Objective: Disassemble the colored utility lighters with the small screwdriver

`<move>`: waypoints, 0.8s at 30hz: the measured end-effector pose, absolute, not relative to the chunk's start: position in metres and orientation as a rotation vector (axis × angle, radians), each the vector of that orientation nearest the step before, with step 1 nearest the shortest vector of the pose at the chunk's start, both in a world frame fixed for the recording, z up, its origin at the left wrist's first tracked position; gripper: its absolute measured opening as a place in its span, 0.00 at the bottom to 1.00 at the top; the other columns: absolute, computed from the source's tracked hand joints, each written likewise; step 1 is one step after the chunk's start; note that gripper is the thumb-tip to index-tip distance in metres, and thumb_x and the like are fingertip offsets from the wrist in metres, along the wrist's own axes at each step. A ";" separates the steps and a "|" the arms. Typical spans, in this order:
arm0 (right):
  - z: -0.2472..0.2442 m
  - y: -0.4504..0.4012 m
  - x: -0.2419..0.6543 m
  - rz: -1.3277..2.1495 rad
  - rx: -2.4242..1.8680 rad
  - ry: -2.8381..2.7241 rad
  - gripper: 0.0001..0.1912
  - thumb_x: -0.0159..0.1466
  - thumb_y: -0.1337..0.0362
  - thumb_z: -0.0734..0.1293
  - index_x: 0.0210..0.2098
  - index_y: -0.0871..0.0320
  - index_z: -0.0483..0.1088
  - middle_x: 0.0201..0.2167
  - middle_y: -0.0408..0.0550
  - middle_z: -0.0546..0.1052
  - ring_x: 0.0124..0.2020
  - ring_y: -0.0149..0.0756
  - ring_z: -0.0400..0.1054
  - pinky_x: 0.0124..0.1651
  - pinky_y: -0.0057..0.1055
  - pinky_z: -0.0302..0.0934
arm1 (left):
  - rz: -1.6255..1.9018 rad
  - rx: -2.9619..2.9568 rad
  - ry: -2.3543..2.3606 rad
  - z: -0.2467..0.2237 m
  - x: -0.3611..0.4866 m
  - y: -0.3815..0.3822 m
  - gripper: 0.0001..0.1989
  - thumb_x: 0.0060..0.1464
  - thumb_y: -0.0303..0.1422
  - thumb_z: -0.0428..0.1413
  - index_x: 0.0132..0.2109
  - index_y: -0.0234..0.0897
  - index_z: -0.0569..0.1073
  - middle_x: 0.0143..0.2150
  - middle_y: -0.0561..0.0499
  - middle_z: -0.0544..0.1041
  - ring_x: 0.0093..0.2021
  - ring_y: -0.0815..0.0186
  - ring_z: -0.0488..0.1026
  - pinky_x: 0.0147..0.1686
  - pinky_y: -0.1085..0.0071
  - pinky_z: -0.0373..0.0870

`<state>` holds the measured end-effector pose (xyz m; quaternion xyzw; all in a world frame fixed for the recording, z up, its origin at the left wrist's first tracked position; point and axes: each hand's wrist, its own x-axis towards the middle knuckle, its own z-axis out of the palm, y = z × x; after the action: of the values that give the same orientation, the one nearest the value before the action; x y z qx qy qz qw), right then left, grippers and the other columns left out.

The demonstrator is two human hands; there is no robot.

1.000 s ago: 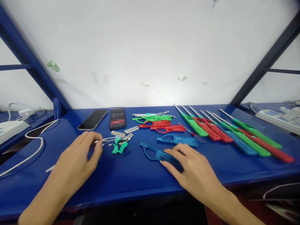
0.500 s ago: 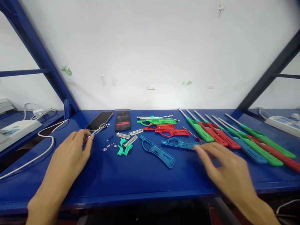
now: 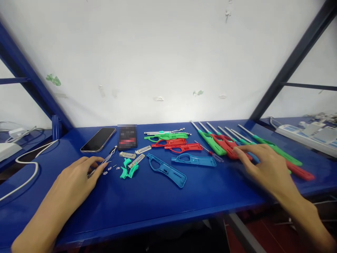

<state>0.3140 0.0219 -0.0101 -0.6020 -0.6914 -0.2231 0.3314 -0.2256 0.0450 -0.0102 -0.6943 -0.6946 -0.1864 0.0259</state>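
My left hand (image 3: 76, 177) rests low at the left with its fingers closed on a bunch of thin wired parts (image 3: 112, 151), whose pale wires stick out past the fingertips. Most of the bunch is hidden in the hand. Tiny bits (image 3: 110, 168) and green trigger pieces (image 3: 129, 168) lie just to its right. My right hand (image 3: 268, 168) hovers over the row of long-necked lighters, fingers apart and nothing seen in them. Its fingertips are by the handle of a red lighter (image 3: 229, 149); contact cannot be told. Two blue half shells (image 3: 168, 172) lie between the hands.
Green and red shells (image 3: 176, 143) lie at the back beside metal tubes. Nearby are clear fuel tanks (image 3: 143, 150), a screwdriver (image 3: 214, 156), a phone (image 3: 98, 140) and a blurred dark box (image 3: 127, 137). A white cable (image 3: 37, 168) runs along the left; blue frame posts stand at both sides.
My right hand has moved right, off the blue half shell and over the lighters. My left hand has come away from the phone with the wired parts. The view has shifted right.
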 end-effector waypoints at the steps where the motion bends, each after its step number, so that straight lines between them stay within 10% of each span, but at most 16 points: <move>1: -0.008 0.024 0.315 -0.577 -1.588 -1.830 0.20 0.75 0.52 0.62 0.38 0.55 0.81 0.37 0.56 0.85 0.43 0.56 0.78 0.47 0.47 0.69 | -0.574 -2.139 -2.153 -0.008 -0.224 0.043 0.25 0.65 0.52 0.46 0.50 0.43 0.80 0.45 0.44 0.83 0.42 0.49 0.81 0.41 0.58 0.72; 10: 0.020 0.089 0.284 -0.498 -1.870 -2.224 0.27 0.74 0.43 0.63 0.34 0.59 0.79 0.28 0.54 0.82 0.37 0.53 0.79 0.48 0.50 0.68 | -0.569 -2.123 -2.145 0.008 -0.208 0.030 0.20 0.72 0.45 0.47 0.52 0.42 0.79 0.48 0.46 0.84 0.47 0.49 0.81 0.45 0.57 0.73; 17: 0.022 0.123 0.267 -0.537 -2.021 -2.384 0.19 0.74 0.55 0.71 0.59 0.58 0.73 0.56 0.53 0.78 0.52 0.45 0.77 0.54 0.49 0.74 | -0.654 -2.078 -2.022 0.004 -0.211 0.033 0.18 0.70 0.43 0.48 0.52 0.42 0.78 0.48 0.46 0.84 0.51 0.46 0.80 0.53 0.53 0.72; 24: 0.038 0.110 0.269 -0.577 -1.904 -2.359 0.19 0.75 0.56 0.68 0.59 0.61 0.72 0.48 0.55 0.81 0.45 0.46 0.79 0.51 0.48 0.74 | -0.773 -1.984 -1.847 0.013 -0.204 0.021 0.15 0.71 0.40 0.47 0.51 0.43 0.76 0.50 0.45 0.82 0.55 0.48 0.77 0.59 0.51 0.70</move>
<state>0.2687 0.1102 0.0382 -0.6167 -0.7642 -0.1868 0.0279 -0.2039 0.0215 0.0134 -0.6947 -0.6468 -0.2708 0.1605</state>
